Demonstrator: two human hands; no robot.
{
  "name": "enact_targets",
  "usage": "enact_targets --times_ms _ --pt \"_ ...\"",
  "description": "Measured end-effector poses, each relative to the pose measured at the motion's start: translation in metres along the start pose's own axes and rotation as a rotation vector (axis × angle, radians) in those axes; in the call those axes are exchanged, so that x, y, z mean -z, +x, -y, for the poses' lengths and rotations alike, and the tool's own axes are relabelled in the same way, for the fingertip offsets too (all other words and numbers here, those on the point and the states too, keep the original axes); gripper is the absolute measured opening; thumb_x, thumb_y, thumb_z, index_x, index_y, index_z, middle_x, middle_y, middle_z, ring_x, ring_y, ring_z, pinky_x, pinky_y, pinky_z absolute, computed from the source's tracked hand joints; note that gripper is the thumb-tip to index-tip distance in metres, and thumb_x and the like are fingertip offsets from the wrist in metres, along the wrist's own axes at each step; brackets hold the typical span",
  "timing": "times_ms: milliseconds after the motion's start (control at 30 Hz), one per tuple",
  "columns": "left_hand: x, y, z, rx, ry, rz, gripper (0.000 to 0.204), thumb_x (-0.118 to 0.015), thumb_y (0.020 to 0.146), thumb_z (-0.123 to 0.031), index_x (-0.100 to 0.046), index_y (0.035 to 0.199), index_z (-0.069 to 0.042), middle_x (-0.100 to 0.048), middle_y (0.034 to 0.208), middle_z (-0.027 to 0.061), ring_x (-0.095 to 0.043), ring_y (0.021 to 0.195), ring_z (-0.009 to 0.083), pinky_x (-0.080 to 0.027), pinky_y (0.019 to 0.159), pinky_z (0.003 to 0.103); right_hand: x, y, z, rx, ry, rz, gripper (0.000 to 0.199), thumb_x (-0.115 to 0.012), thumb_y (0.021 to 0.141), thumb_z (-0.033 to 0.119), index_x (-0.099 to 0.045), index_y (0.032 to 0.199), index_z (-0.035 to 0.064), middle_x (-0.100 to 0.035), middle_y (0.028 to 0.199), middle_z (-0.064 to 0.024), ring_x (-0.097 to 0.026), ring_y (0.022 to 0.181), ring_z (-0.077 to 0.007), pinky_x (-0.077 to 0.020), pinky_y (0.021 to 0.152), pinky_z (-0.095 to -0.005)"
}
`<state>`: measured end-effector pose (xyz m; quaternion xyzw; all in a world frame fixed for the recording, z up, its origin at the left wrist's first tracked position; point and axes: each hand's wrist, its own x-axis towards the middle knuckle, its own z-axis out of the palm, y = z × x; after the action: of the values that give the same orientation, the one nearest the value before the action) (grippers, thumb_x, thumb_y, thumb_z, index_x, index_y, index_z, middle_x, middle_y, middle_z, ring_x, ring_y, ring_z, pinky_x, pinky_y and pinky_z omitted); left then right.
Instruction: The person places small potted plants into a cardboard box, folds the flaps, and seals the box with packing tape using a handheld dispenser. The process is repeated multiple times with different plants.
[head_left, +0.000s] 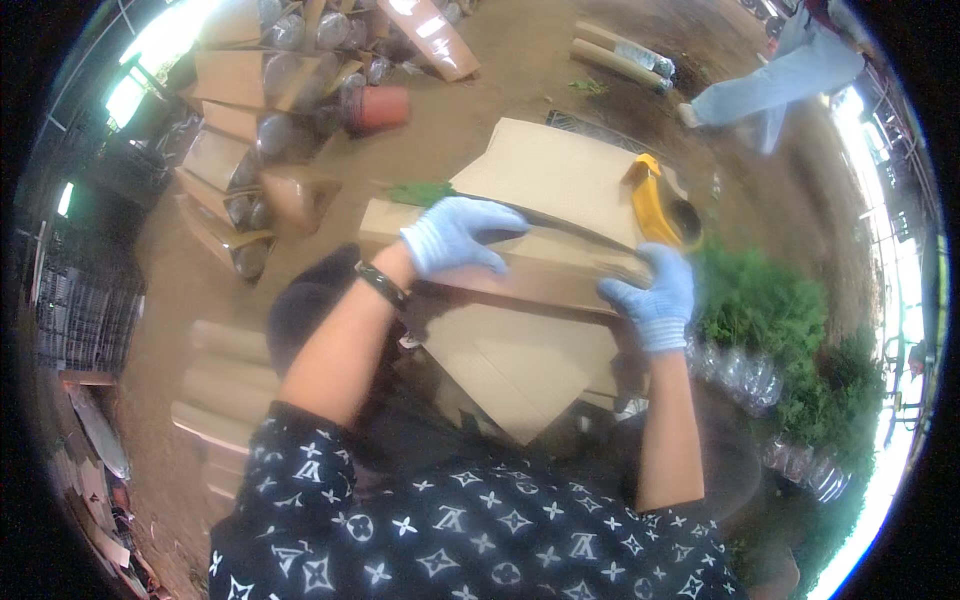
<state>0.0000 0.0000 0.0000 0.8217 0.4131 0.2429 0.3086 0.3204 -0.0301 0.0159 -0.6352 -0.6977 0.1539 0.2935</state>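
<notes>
A person in a dark shirt with white motifs [500, 520] looks down over a tan cardboard sheet [520, 365], whose corner points toward them. Just beyond it lies a long cardboard box [540, 287], running left to right between two blue-gloved hands. The left hand [462, 238] arches over its top, thumb and fingers spread; whether it touches is unclear. The right hand [652, 292] is at the right end, thumb apart from fingers; its pressure cannot be told. This spacing probably steadies the box along its length. To the right are feathery green plants [760, 300] and clear plastic bundles [735, 375]. Beyond the box, a yellow tape dispenser [655, 208] sits by the right side of a flat cardboard panel [555, 170], apparently within easy reach. Farther left, clear-ended cardboard packages [225, 150] cluster near a reddish pot [380, 107], perhaps grouped out of the way. Far right, long cartons [620, 58] lie near another person's pale-blue trouser legs [770, 88].
</notes>
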Motion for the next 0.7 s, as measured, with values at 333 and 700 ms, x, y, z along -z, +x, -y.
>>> enact_targets --times_ms 333,700 --pt "0.022 -0.012 0.026 0.549 -0.181 0.031 0.049 -0.084 0.078 -0.035 -0.075 0.117 -0.007 -0.076 0.102 0.0165 -0.072 0.095 0.0337 -0.055 0.091 0.041 -0.012 -0.003 -0.012 0.070 0.142 -0.086 0.044 -0.087 0.057 0.038 -0.071 0.085 0.0077 -0.067 0.091 -0.0125 -0.063 0.086 -0.0324 -0.0515 0.079 -0.0435" --pt "-0.047 0.136 -0.069 -0.066 0.348 0.553 0.094 -0.092 0.063 -0.046 -0.056 0.142 -0.009 -0.063 0.136 0.0152 -0.063 0.120 0.0330 -0.053 0.098 0.043 -0.004 0.002 0.004 0.078 0.137 0.012 0.055 -0.093 0.054 0.038 -0.073 0.095 0.0068 -0.070 0.095 -0.0110 -0.066 0.091 -0.0306 -0.0531 0.084 -0.0406"
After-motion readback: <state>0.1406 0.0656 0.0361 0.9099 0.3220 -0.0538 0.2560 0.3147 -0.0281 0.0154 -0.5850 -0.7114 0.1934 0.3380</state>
